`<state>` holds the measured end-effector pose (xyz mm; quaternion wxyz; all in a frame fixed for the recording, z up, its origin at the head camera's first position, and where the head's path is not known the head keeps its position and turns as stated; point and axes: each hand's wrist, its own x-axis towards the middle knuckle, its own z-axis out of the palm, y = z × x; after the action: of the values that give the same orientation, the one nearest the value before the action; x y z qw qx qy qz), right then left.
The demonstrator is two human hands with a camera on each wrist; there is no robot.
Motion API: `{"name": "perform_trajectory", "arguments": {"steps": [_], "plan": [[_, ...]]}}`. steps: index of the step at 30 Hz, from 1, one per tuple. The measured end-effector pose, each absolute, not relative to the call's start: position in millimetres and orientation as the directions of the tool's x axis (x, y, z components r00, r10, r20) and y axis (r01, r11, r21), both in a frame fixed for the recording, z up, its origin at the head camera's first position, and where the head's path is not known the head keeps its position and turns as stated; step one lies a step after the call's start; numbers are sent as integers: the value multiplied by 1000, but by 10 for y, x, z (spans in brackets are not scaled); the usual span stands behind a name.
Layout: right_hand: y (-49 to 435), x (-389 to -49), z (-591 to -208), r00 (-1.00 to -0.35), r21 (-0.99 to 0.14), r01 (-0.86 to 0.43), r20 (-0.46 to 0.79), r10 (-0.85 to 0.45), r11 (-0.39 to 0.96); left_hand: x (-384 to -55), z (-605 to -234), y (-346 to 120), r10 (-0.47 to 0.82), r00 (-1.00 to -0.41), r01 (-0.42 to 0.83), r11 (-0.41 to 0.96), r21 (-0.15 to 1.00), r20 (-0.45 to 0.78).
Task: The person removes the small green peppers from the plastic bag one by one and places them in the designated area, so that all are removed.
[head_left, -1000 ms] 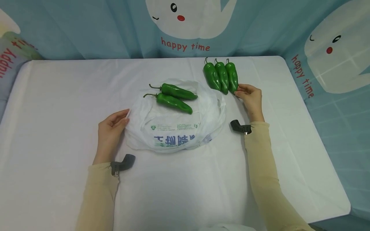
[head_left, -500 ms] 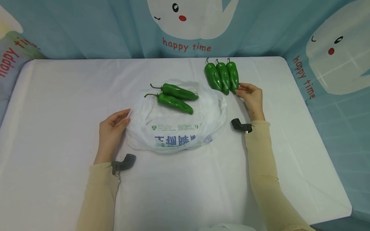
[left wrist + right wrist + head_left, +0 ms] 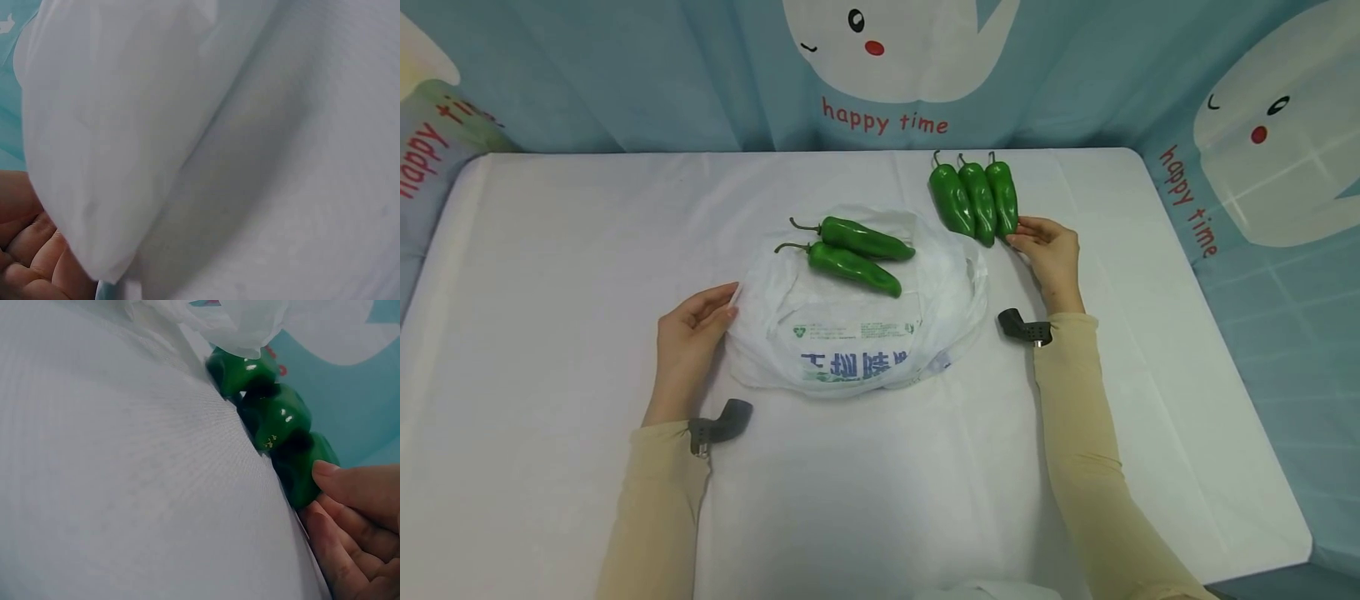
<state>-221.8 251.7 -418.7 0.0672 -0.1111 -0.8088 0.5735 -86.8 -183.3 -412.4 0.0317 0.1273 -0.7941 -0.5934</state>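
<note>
A white plastic bag (image 3: 880,312) with blue and green print lies spread on the table, with two long green peppers on it, a rear one (image 3: 865,238) and a front one (image 3: 852,270). My left hand (image 3: 688,337) pinches the bag's left edge between thumb and fingers; in the left wrist view the raised film (image 3: 106,137) covers part of that hand. Three more green peppers stand in a row at the back right. My right hand (image 3: 1051,254) holds the lower end of the rightmost pepper (image 3: 1002,198), thumb on its top and fingers at its side.
The left pepper (image 3: 951,200) and middle pepper (image 3: 977,202) of the row touch each other, close to the bag's right rim. A white cloth covers the table (image 3: 880,483). Behind it hangs a blue printed curtain (image 3: 700,75).
</note>
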Motion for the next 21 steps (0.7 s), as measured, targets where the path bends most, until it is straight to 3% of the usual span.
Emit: {"name": "perform_trajectory", "arguments": {"steps": [21], "plan": [[2484, -2199, -4183, -976, -949, 76, -7, 219, 307, -877, -4147, -1830, -235, -968, -147, 262, 954, -85]]}}
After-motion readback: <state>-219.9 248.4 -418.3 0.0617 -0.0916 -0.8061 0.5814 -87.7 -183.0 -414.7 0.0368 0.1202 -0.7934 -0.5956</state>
